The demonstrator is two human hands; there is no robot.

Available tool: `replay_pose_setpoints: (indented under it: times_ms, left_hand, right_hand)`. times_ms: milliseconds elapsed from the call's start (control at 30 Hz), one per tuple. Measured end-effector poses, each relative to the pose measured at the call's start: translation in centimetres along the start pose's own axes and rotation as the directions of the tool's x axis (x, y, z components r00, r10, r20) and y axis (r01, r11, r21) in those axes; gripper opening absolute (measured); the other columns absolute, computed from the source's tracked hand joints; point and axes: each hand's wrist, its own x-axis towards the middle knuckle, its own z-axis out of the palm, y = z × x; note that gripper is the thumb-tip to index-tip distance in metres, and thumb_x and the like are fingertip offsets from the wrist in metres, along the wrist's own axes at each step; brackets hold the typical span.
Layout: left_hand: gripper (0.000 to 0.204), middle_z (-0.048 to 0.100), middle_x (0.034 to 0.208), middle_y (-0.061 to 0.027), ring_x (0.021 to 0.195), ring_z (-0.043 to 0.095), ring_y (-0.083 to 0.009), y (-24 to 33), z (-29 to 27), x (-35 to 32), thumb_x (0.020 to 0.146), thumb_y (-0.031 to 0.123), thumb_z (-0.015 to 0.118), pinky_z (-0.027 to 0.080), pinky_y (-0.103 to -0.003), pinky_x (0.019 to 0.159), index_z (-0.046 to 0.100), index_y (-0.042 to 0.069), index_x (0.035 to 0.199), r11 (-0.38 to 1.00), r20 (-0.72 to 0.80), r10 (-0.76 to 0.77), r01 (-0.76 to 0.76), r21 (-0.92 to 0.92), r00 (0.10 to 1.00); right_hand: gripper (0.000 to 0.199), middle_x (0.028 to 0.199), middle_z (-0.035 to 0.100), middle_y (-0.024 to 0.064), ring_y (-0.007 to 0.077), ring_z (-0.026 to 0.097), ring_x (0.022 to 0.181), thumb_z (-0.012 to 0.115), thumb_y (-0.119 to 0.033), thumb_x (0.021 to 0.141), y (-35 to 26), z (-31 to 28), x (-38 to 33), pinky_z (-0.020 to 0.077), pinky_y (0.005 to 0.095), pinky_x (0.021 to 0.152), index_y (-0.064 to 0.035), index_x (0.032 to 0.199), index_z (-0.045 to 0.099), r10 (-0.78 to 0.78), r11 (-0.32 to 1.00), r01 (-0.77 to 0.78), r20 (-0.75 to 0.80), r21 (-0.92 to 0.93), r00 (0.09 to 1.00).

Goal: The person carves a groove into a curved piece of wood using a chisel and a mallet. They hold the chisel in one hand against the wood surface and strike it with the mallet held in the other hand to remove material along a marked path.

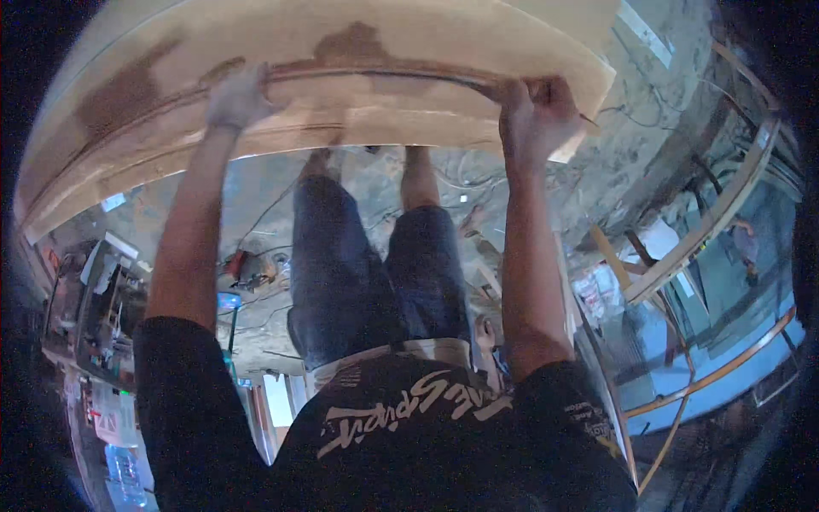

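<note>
- You hold a big, pale board [341,77] out in front of you, up at the top of the view.
- The board looks like wood, with brown stains and a long brown line along it.
- Your left hand [237,98] is on the near edge of the board, toward its left part. The fingers curl over the edge, so the grip is closed on the board.
- Your right hand [536,115] is on the same edge, close to the board's right end. It is a tight fist on the edge, so this grip holds the board too.
- Both your arms reach straight out to the board.
- Under the board you can see your legs in dark blue shorts [367,273], with your bare shins going up to the board's edge.
- Your black shirt [392,435] with pale letters is well below the board, at the bottom of the view.
- The floor [264,213] under the board is grey and messy, with thin wires lying on it.
- A red tool [239,266] lies on the floor, below the left part of the board.
- Long wood strips [717,213] lean to the right of the board.
- A water bottle [126,474] stands far below the board's left end.
</note>
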Motion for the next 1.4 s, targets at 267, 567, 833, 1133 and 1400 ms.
replay_pose_setpoints:
  times_ms: [267, 567, 833, 1133, 1400]
  left_hand:
    - [0.064, 0.063, 0.116, -0.0083, 0.113, 0.06, -0.0271, -0.3, 0.9, -2.9, 0.072, 0.054, 0.076, 0.047, -0.045, 0.098, 0.058, 0.011, 0.116, 0.988, -0.195, 0.147, -0.133, 0.081, 0.97]
    - [0.072, 0.066, 0.107, -0.012, 0.109, 0.062, -0.0306, -1.7, 1.6, -2.8, 0.067, 0.062, 0.078, 0.047, -0.043, 0.097, 0.06, 0.006, 0.109, 0.983, -0.263, 0.159, -0.13, 0.127, 0.952]
    - [0.073, 0.064, 0.109, -0.0144, 0.111, 0.061, -0.0319, -2.0, 0.6, -3.2, 0.072, 0.06, 0.074, 0.042, -0.048, 0.104, 0.06, 0.006, 0.12, 0.969, -0.234, 0.245, -0.247, 0.02, 0.941]
    - [0.049, 0.072, 0.099, -0.0124, 0.1, 0.066, -0.032, -20.4, -2.8, -5.6, 0.077, 0.053, 0.079, 0.05, -0.044, 0.09, 0.073, 0.011, 0.101, 0.998, -0.646, 0.067, -0.059, 0.033, 0.76]
    - [0.066, 0.071, 0.114, -0.0108, 0.106, 0.067, -0.0297, -22.3, -1.9, -6.5, 0.076, 0.066, 0.071, 0.045, -0.045, 0.103, 0.071, 0.012, 0.114, 0.986, -0.228, -0.124, 0.094, -0.138, 0.966]
  right_hand:
    - [0.014, 0.069, 0.06, 0.0019, 0.0083, 0.055, 0.066, 0.074, -0.008, 0.076, -2.2, -1.5, -7.6, 0.0473, 0.025, 0.065, -0.0006, 0.078, 0.062, 0.124, 0.987, -0.12, -0.04, 0.108, 0.991]
    - [0.035, 0.062, 0.061, 0.0085, 0.0146, 0.059, 0.058, 0.07, -0.039, 0.079, -3.9, 4.3, 4.1, 0.0491, 0.0363, 0.06, -0.0058, 0.068, 0.063, -0.151, 0.54, 0.324, 0.289, -0.777, 0.945]
    - [0.024, 0.059, 0.062, 0.0094, 0.0151, 0.061, 0.055, 0.075, -0.023, 0.068, -0.5, 0.8, -0.7, 0.0506, 0.0332, 0.056, -0.0027, 0.066, 0.062, -0.003, 1.0, 0.003, -0.14, 0.002, 0.99]
    - [0.029, 0.061, 0.059, 0.0028, 0.014, 0.055, 0.054, 0.083, -0.023, 0.069, -8.3, 4.6, -8.4, 0.0485, 0.0325, 0.055, -0.0055, 0.071, 0.059, 0.0, 1.0, -0.001, -0.178, -0.005, 0.984]
    - [0.026, 0.061, 0.053, 0.0044, 0.0188, 0.053, 0.053, 0.075, -0.017, 0.072, -17.0, 10.2, -11.5, 0.0461, 0.0325, 0.053, -0.0063, 0.069, 0.052, -0.079, 0.996, 0.084, -0.133, 0.033, 0.988]
